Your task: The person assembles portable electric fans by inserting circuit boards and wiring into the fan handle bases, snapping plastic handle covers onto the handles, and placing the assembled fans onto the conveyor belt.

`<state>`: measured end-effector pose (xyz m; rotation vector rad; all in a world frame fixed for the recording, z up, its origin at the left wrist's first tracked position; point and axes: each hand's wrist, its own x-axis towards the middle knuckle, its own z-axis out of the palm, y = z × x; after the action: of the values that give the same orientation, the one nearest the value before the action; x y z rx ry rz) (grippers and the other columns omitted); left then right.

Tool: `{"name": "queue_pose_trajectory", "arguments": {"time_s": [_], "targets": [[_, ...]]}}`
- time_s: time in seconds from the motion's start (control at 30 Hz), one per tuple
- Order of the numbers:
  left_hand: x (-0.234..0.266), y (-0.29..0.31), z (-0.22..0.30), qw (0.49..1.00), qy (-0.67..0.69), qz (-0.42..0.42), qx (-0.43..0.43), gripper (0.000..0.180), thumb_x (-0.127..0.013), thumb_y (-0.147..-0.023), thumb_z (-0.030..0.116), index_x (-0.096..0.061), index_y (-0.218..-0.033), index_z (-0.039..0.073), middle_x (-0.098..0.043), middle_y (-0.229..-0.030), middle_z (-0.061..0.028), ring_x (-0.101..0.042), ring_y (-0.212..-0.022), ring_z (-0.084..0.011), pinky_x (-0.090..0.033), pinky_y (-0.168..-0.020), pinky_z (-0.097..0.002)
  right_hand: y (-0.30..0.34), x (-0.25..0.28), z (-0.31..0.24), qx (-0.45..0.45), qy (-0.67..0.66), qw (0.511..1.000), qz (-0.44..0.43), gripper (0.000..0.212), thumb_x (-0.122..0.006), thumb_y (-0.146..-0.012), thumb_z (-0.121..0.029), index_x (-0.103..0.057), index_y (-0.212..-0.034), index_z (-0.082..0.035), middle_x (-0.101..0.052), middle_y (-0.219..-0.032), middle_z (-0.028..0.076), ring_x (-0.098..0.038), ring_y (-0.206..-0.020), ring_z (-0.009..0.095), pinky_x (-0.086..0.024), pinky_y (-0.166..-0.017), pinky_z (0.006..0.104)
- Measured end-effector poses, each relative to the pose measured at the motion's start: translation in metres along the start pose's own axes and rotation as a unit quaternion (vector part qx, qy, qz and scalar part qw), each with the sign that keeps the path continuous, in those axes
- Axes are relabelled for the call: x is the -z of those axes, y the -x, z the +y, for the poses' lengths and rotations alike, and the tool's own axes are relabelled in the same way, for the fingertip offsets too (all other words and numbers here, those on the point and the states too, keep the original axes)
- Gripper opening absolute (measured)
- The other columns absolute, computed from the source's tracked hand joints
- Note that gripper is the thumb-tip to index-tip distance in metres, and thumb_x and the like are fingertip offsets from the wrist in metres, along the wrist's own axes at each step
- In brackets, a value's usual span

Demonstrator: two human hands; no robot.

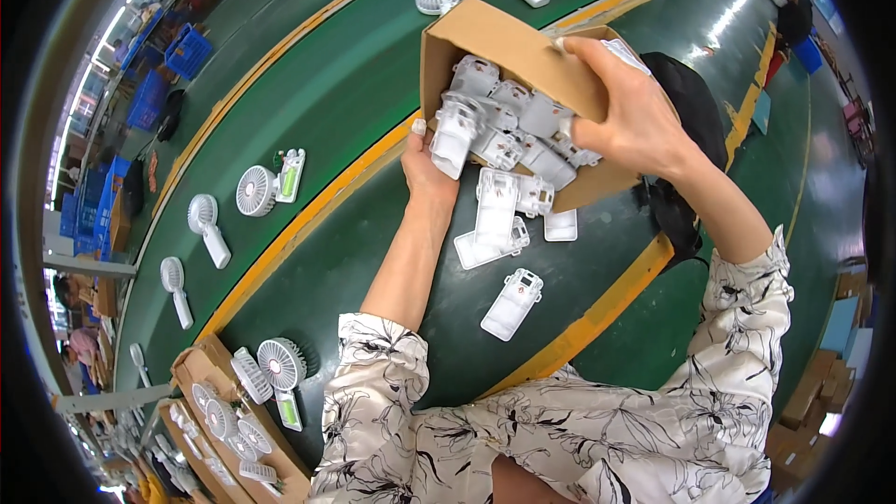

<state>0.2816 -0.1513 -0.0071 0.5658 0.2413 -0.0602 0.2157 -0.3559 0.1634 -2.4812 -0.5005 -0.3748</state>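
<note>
We work beside a broad green belt [345,103], which curves along the left and top of the view with yellow strips at its edges. Next to it, in front of us, is the dark green tabletop [588,266]. Above that we hold a brown cardboard box [499,33], tilted so its mouth faces us. A black bag [691,107] sits just behind its right side. At the lower left, near our patterned sleeve [378,364], a shallow carton [196,361] carries several white fans [220,418]; more lie spaced along the belt. Our right hand [635,112] grips the cardboard box by its right side, a fingertip on the upper flap. Our left hand [432,173] is at the box's lower left corner, thumb up; its other fingers are hidden, so we cannot tell whether they grip. Many white casings [546,159] crowd the box, several lie overlapped on the tabletop beneath its mouth, and one rests apart, nearer us. A white finger cover [418,127] tops our left thumb.
</note>
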Motion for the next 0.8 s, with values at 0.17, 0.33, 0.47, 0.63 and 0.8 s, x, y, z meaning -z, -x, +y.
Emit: {"name": "queue_pose_trajectory", "arguments": {"time_s": [0.17, 0.33, 0.47, 0.63, 0.8], "targets": [[0.02, 0.021, 0.025, 0.991, -0.111, 0.032, -0.065, 0.027, -0.04, -0.088, 0.028, -0.053, -0.098, 0.006, -0.057, -0.095, -0.0029, -0.054, -0.087, -0.0172, -0.043, -0.075, -0.0315, 0.014, -0.002, -0.032, 0.185, 0.055, 0.981, 0.018, 0.058, -0.061, -0.053, -0.008, -0.045, -0.108, 0.0, -0.051, -0.098, 0.018, -0.052, -0.088, 0.033, -0.044, -0.074, 0.039], [0.034, 0.052, 0.037, 0.975, -0.186, 0.023, -0.12, 0.042, -0.048, -0.084, 0.031, -0.044, -0.117, 0.005, -0.052, -0.111, -0.0046, -0.05, -0.103, -0.0174, -0.043, -0.082, -0.0311, 0.024, 0.0, -0.056, 0.26, 0.11, 0.959, 0.017, 0.067, -0.066, -0.044, -0.006, -0.046, -0.108, -0.001, -0.049, -0.095, 0.014, -0.052, -0.082, 0.028, -0.041, -0.066, 0.035], [0.039, 0.068, 0.044, 0.958, -0.266, 0.046, -0.099, 0.042, -0.044, -0.087, 0.032, -0.044, -0.117, 0.003, -0.052, -0.111, -0.0076, -0.051, -0.102, -0.0189, -0.043, -0.083, -0.0329, 0.024, 0.009, -0.068, 0.29, 0.139, 0.946, 0.036, 0.07, -0.064, -0.04, -0.004, -0.048, -0.108, 0.002, -0.051, -0.101, 0.017, -0.053, -0.082, 0.033, -0.043, -0.071, 0.0383], [0.034, 0.071, 0.049, 0.945, -0.309, -0.087, -0.056, 0.055, -0.031, -0.09, 0.041, -0.053, -0.105, -0.007, -0.059, -0.101, -0.0154, -0.055, -0.093, -0.0223, -0.041, -0.085, -0.0335, 0.014, 0.019, -0.059, 0.276, 0.159, 0.945, 0.079, 0.073, -0.061, -0.04, -0.001, -0.046, -0.111, 0.003, -0.049, -0.106, 0.021, -0.052, -0.09, 0.036, -0.044, -0.075, 0.0386], [0.047, 0.071, 0.059, 0.867, -0.47, -0.051, -0.155, 0.022, -0.051, -0.086, 0.015, -0.061, -0.1, 0.002, -0.06, -0.087, -0.0006, -0.048, -0.076, -0.0057, -0.04, -0.071, -0.0207, -0.003, 0.019, -0.052, 0.24, 0.117, 0.95, 0.159, 0.063, -0.059, -0.056, -0.001, -0.042, -0.115, 0.005, -0.048, -0.112, 0.021, -0.05, -0.1, 0.034, -0.04, -0.086, 0.0357]]}}
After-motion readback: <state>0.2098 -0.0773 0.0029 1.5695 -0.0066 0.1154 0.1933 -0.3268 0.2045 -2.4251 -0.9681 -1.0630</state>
